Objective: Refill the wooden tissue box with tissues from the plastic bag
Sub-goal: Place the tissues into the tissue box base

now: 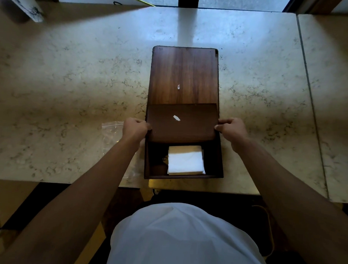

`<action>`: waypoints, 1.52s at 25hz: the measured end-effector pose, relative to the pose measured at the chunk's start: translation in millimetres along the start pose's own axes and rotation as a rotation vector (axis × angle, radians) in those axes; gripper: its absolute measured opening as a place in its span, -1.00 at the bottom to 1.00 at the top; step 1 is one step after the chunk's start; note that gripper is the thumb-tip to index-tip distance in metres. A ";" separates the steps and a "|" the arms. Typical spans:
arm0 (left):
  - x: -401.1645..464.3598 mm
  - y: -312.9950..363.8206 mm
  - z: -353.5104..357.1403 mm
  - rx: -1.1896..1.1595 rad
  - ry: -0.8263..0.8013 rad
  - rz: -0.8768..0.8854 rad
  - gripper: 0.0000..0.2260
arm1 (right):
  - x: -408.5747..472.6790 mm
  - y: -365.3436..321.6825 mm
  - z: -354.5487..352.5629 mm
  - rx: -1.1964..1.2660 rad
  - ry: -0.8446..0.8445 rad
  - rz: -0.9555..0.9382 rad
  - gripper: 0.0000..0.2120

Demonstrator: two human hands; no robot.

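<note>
Box: wooden tissue box [219, 163] sits on marble counter [71, 83], near the front edge, long axis running away from the person; near end open at top.
Lid: sliding panel [181, 124] lies over the box's mid part, its far edge overlapping the lit wood surface [183, 72] beyond.
Tissues: folded white stack [186, 160] inside the box's near end, toward the right wall; dark gap to its left.
L hand: left hand [135, 129] at panel's left edge, fingers curled shut, pinching that edge.
R hand: right hand [232, 129] at panel's right edge, fingers curled, thumb and fingertips gripping the edge.
Bag: clear plastic bag [111, 133] flat on counter just left of box, partly under left forearm; contents can't be told.
Scraps: two small white paper bits, one on the panel [176, 118], one on the wood beyond [178, 87].
Far left: white cylinder w/ dark markings [23, 1] at counter's back corner, well apart from box.
</note>
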State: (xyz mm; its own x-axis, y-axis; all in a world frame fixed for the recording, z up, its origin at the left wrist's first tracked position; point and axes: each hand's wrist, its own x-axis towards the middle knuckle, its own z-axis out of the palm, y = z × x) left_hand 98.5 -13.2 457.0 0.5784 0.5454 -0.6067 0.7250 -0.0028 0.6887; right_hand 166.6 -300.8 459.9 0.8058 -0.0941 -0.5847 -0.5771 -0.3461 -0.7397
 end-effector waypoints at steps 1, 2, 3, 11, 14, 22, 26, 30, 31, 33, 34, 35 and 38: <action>-0.3 2.1 -2.6 -0.010 -0.007 0.021 -0.84 | -2.4 -1.5 -3.6 0.006 0.000 -0.020 -0.81; -0.6 4.2 -5.5 -0.014 -0.017 0.051 -0.86 | -5.0 -2.1 -7.6 0.009 -0.006 -0.042 -0.82; -1.1 6.4 -8.5 -0.021 -0.030 0.088 -0.88 | -7.1 -2.4 -10.8 0.017 -0.017 -0.062 -0.82; -20.6 12.8 -32.5 0.039 -0.099 0.335 -0.88 | -32.9 4.9 -36.2 0.207 -0.122 -0.192 -0.89; -27.6 4.6 -45.3 -0.091 -0.192 0.289 -0.84 | -48.9 14.0 -44.4 0.411 -0.224 -0.101 -0.84; -51.8 -34.0 -59.2 0.124 -0.226 0.255 -0.83 | -80.1 46.6 -37.6 0.105 -0.170 -0.049 -0.78; -55.2 -36.4 -51.5 0.502 -0.169 0.418 -0.69 | -86.8 52.9 -30.8 -0.209 -0.104 -0.181 -0.85; -53.9 -33.9 -47.1 0.670 -0.121 0.492 -0.68 | -92.8 54.5 -22.2 -0.420 0.020 -0.309 -0.83; -54.0 -33.4 -46.5 0.675 -0.108 0.503 -0.68 | -93.9 56.1 -20.0 -0.461 0.051 -0.331 -0.81; -56.7 -33.6 -44.1 0.685 -0.101 0.542 -0.69 | -96.6 58.7 -16.8 -0.495 0.097 -0.356 -0.79; -58.5 -34.8 -42.5 0.690 -0.104 0.558 -0.70 | -98.3 60.0 -15.6 -0.513 0.108 -0.373 -0.80; -59.6 -36.0 -41.1 0.692 -0.107 0.564 -0.71 | -99.1 61.3 -14.2 -0.545 0.112 -0.395 -0.81; -61.4 -42.0 -39.8 0.685 -0.109 0.546 -0.71 | -100.4 63.7 -11.2 -0.696 0.120 -0.456 -0.86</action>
State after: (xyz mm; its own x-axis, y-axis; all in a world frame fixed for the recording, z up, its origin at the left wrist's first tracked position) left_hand 17.7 -13.3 481.0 0.9167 0.2381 -0.3210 0.3815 -0.7607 0.5251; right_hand 50.4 -323.9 475.1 0.9716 0.1095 -0.2098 -0.0097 -0.8673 -0.4976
